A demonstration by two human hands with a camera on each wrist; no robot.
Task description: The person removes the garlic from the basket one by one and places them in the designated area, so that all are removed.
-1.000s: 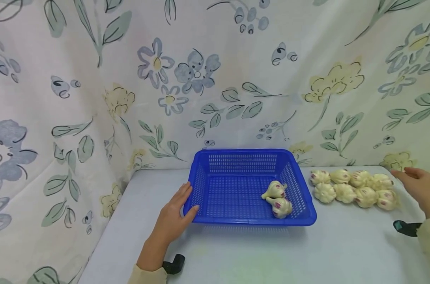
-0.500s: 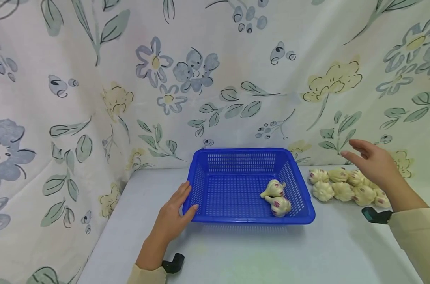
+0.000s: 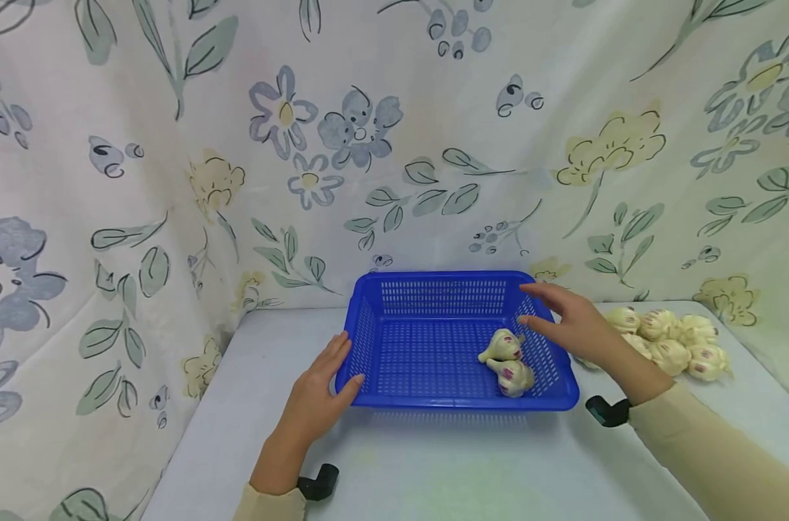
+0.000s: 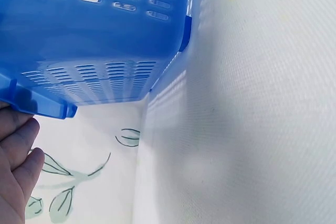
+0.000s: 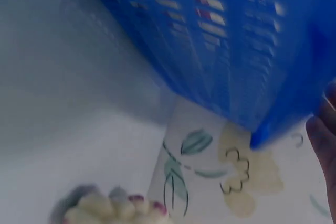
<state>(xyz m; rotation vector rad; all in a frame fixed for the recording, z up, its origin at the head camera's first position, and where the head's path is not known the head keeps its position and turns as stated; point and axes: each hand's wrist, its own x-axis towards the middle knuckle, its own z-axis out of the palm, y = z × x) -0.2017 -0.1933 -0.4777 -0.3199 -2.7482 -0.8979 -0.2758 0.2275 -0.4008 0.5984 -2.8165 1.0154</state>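
A blue plastic basket (image 3: 420, 354) with slotted walls stands on the table in the head view. Two garlic bulbs, an upper one (image 3: 504, 345) and a lower one (image 3: 515, 379), lie inside it at the right. My left hand (image 3: 313, 401) rests against the left rim with its fingers extended; its fingers (image 4: 20, 142) show beside that rim in the left wrist view. Over the right rim hovers my right hand (image 3: 580, 327), thumb and fingers spread, with nothing held. Whether it touches the rim I cannot tell. In the right wrist view its fingers (image 5: 321, 135) sit beside the rim.
More garlic bulbs (image 3: 670, 357) lie in two rows to the right of the basket, some hidden behind my right forearm. A floral cloth (image 3: 433, 145) hangs behind and to the left of the white table (image 3: 460, 463).
My right hand has moved left from beyond the garlic rows, passing above them, to the basket's right rim. The left hand, the basket and the bulbs inside have stayed in place.
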